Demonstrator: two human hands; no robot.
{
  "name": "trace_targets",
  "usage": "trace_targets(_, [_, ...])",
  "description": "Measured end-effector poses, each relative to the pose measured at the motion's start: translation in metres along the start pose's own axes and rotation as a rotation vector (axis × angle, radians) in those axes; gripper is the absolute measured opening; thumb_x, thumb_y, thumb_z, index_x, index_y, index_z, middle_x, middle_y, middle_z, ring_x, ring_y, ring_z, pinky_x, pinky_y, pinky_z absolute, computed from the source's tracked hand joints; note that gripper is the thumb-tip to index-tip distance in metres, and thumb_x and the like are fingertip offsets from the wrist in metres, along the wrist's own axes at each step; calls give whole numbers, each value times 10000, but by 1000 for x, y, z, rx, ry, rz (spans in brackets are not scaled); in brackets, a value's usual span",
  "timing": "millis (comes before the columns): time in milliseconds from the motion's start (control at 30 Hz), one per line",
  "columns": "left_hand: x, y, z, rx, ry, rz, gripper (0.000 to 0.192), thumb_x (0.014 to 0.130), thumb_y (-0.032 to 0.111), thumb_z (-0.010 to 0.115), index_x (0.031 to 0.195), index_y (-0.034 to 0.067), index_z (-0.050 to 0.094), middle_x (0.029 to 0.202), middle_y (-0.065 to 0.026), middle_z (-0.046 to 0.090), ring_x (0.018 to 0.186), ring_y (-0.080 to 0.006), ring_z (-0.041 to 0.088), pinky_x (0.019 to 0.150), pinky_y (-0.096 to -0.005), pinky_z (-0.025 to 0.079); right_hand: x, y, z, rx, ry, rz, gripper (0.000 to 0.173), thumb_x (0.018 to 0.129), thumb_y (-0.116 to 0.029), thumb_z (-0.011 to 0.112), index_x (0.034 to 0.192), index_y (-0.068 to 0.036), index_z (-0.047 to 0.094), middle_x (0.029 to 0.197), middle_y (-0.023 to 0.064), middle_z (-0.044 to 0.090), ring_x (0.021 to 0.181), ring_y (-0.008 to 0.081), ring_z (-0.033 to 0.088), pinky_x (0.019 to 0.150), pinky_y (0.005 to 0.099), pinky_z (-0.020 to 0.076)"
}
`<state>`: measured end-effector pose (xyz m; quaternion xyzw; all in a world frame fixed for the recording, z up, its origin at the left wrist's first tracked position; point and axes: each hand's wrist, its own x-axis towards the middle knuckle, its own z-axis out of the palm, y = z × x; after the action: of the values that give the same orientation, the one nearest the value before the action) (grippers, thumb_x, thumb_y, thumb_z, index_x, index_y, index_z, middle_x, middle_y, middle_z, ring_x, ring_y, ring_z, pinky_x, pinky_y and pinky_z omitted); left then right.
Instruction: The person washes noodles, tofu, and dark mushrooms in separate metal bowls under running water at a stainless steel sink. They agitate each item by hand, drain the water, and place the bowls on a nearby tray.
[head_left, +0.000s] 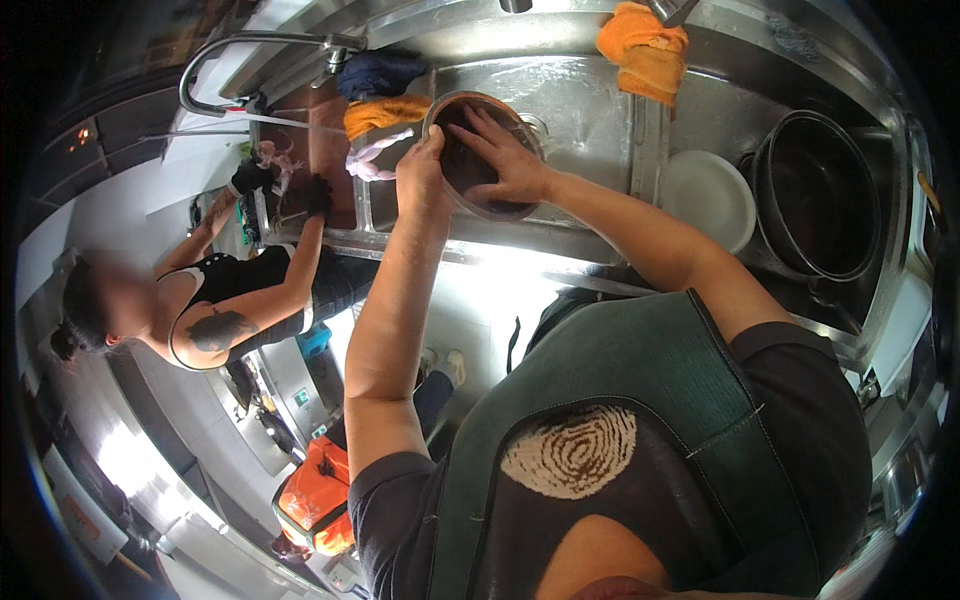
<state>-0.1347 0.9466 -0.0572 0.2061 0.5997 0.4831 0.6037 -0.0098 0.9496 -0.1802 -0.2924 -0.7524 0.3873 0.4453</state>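
A round metal bowl (480, 208) is tilted over the middle sink basin, near its left divider. My left hand (424, 169) grips its left rim, with the thumb over the edge. Inside the bowl, my right hand (510, 161) lies with fingers spread against the inner surface, holding nothing. The bowl's bottom is dark and partly covered by that hand. Just left of my left hand is a pale, leg-shaped piece of raw meat (369, 159). Past the bowl's right side a drain (534, 126) partly shows.
At left, a co-worker's black-gloved hands (255, 174) handle a raw carcass (281, 165) near a running faucet (262, 39). Orange cloths (651, 64) (384, 114) and a dark cloth (379, 75) drape the sink dividers. The right basin holds a white plate (709, 199) and a large dark pot (817, 195).
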Motion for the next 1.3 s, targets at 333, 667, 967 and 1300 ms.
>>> trace_targets(333, [-14, 38, 36, 266, 15, 102, 281, 947, 224, 595, 1062, -32, 603, 953, -99, 639, 870, -159, 609, 778, -289, 498, 21, -14, 2, 90, 222, -17, 990, 700, -579, 735, 1490, -198, 276, 1559, 233, 72, 1424, 453, 93, 1141, 533, 167])
trace_targets(667, [-12, 31, 15, 73, -140, 93, 336, 980, 228, 523, 1209, -16, 547, 1113, -144, 622, 996, -230, 615, 888, -348, 498, 22, -24, -8, -111, 167, 9, 929, 710, -567, 731, 1468, -213, 327, 1550, 226, 129, 1411, 463, 137, 1127, 535, 213])
trace_targets(967, [-16, -87, -38, -568, -255, -118, 502, 988, 386, 445, 1364, 54, 448, 1369, -133, 500, 1254, -299, 472, 1078, -462, 353, 13, -26, -86, -83, -237, 67, 463, 849, -248, 644, 1298, -181, 553, 1337, 198, 502, 1213, 368, 507, 1014, 425, 421])
trace_targets(1300, [7, -129, -24, -852, -246, -159, 456, 964, 345, 526, 1311, 50, 499, 1345, -127, 520, 1226, -306, 493, 1064, -486, 376, -8, -40, -137, -120, 340, 288, 322, 876, -106, 603, 1197, -106, 570, 1250, 120, 542, 1109, 278, 550, 919, 411, 492])
